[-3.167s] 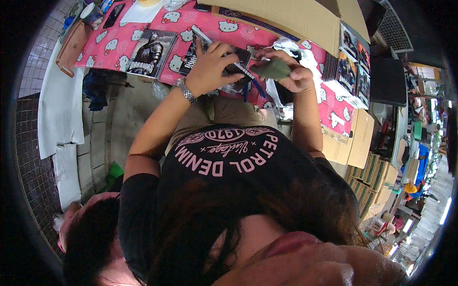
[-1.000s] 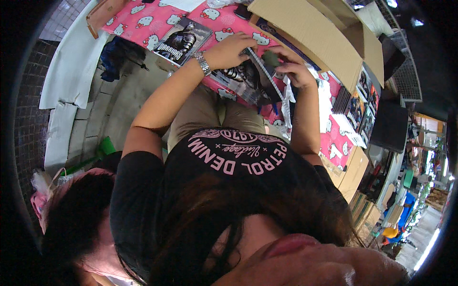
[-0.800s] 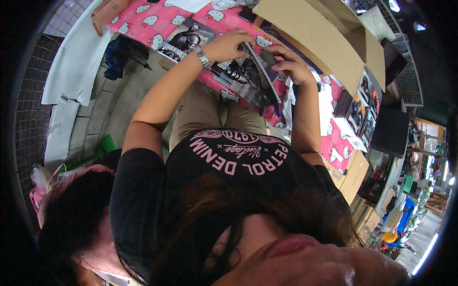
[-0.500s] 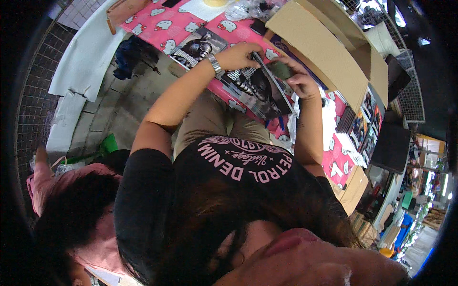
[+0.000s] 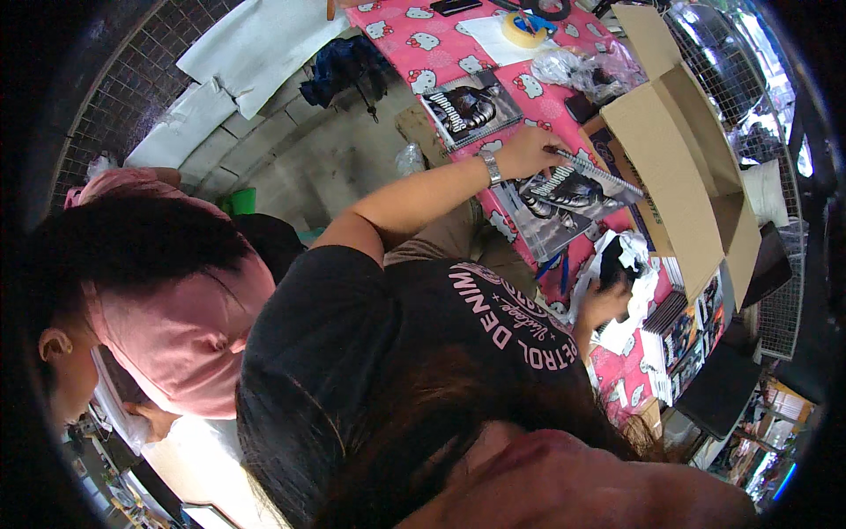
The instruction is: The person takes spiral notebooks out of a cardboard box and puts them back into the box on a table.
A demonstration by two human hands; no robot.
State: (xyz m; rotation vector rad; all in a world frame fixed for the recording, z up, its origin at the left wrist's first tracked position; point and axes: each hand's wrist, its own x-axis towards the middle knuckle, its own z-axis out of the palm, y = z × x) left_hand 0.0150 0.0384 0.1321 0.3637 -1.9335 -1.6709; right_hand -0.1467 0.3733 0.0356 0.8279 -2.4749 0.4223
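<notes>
My left hand (image 5: 529, 152), with a metal watch on its wrist, pinches the corner of a spiral notebook (image 5: 577, 189) with a dark grey picture cover. That notebook is tilted, its wire binding along the upper right edge. A second dark notebook (image 5: 542, 231) lies partly under it on the table. Farther left on the table lies another spiral notebook (image 5: 471, 108). My right hand (image 5: 606, 304) is at a crumpled white paper (image 5: 648, 282) with something dark in its middle. Its fingertips are hard to make out there, and whether it grips anything does not show.
The table has a pink patterned cloth (image 5: 423, 40). An open cardboard box (image 5: 652, 128) stands at the right, notebook stacks (image 5: 667, 313) near it. Clear plastic wrap (image 5: 586, 72) and a tape roll (image 5: 524, 32) lie at the back. A person in pink (image 5: 176, 309) is at my left.
My right hand has left the notebook, where it held a dark green wad, and moved nearer to the white paper. My left hand has raised one notebook off another. The view has turned.
</notes>
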